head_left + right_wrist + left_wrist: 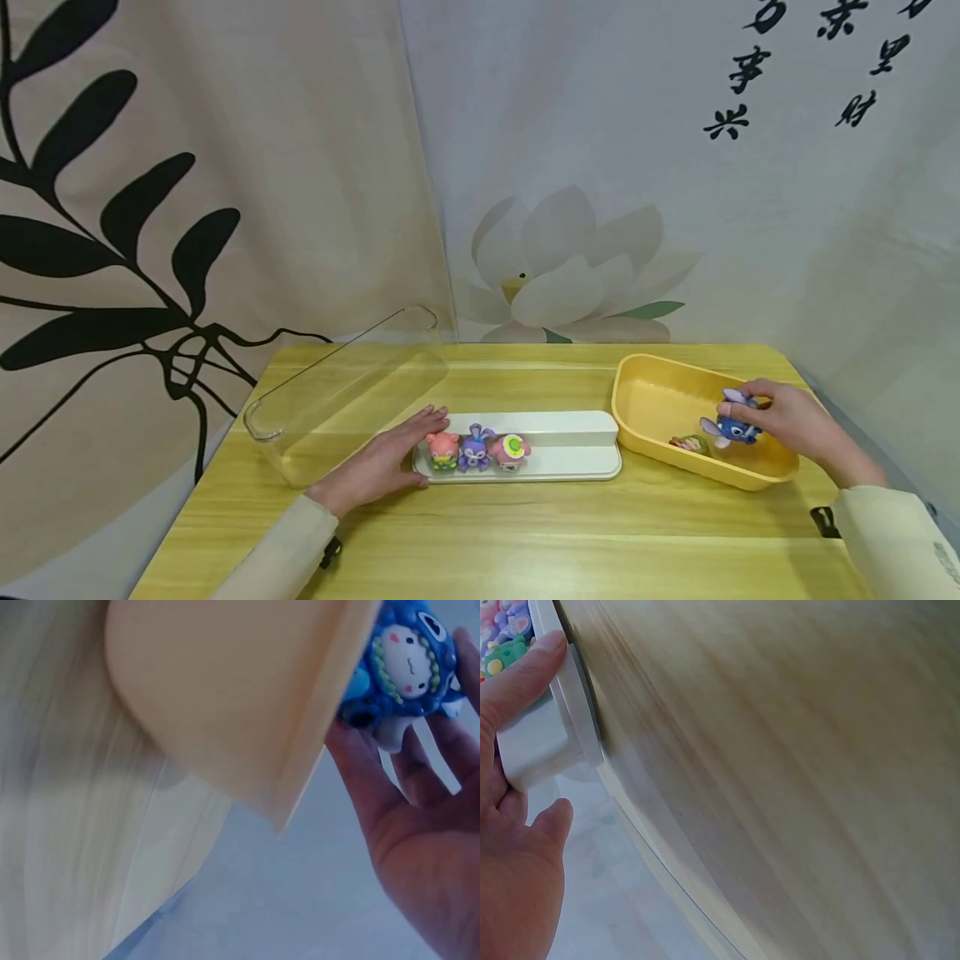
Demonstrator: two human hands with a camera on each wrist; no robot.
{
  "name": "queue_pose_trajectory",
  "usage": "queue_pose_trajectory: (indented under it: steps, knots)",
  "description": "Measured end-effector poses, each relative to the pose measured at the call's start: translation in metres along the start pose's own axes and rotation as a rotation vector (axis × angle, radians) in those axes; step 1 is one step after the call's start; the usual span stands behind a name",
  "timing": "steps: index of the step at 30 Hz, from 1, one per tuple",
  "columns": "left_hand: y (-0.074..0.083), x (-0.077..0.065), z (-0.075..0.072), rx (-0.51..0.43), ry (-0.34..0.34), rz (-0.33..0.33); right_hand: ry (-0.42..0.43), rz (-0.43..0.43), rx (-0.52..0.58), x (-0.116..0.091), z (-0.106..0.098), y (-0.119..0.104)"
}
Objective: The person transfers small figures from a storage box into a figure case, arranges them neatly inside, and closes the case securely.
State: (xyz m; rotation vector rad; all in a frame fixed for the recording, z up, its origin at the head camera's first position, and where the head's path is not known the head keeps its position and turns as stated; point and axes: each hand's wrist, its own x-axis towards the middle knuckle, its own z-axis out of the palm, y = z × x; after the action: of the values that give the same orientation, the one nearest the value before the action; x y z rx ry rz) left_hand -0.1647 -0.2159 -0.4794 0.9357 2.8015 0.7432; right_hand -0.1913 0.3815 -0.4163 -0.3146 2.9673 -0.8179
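Blue figure (733, 427) — small toy with a white face and pink cheeks, seen close in the right wrist view (405, 664). Right hand (787, 425) has its grip clamped on it, fingers curled round the body, holding it inside the yellow bin (637, 400), near the bin's right end and above its floor. The wrist view shows the fingertips (352, 750) under the toy, just past the bin's outer wall (225, 697).

One more small figure (690, 444), reddish and green, lies on the bin floor just left of the held toy. Details too small to tell.

The bin stands on the right part of the wooden table (525, 533), close to the right end of a long white tray (577, 454) but not touching it, as far as the head view shows.

Three figures stand in a row at the tray's left end: a pink one (443, 450), a purple long-eared one (474, 448), a pink one with a green-and-yellow patch (511, 451) — side by side, close together.

Left hand (386, 467) rests at the tray's left end, fingers straight, grip apart. The left wrist view shows a fingertip (544, 649) on the tray's rim (574, 712), the thumb (551, 817) free below.

A clear plastic cover (345, 392) lies tilted on the table's left rear part, behind the left hand. Printed cloth hangs behind the table.
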Motion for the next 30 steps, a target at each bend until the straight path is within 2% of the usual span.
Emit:
queue_pose_trajectory:
  steps: [8,14,17,22,28,30]
  knots:
    - [0.0,0.0,0.0,0.003,0.006,0.009,0.106,0.013,0.076,-0.009,0.005,-0.016]
    - [-0.001,0.001,0.0,0.007,0.008,0.016,0.154,0.076,0.197,-0.019,0.011,-0.035]
    - [-0.001,0.001,0.0,0.01,0.004,0.017,0.161,0.081,0.241,-0.024,0.016,-0.046]
    - [0.0,0.001,0.0,0.013,0.002,0.012,0.19,0.031,0.321,-0.029,0.025,-0.06]
    - [0.0,0.001,0.0,0.02,0.0,0.016,0.187,-0.042,0.519,-0.03,0.038,-0.071]
    - [-0.001,0.001,0.0,0.021,0.001,0.018,0.186,-0.05,0.546,-0.03,0.042,-0.076]
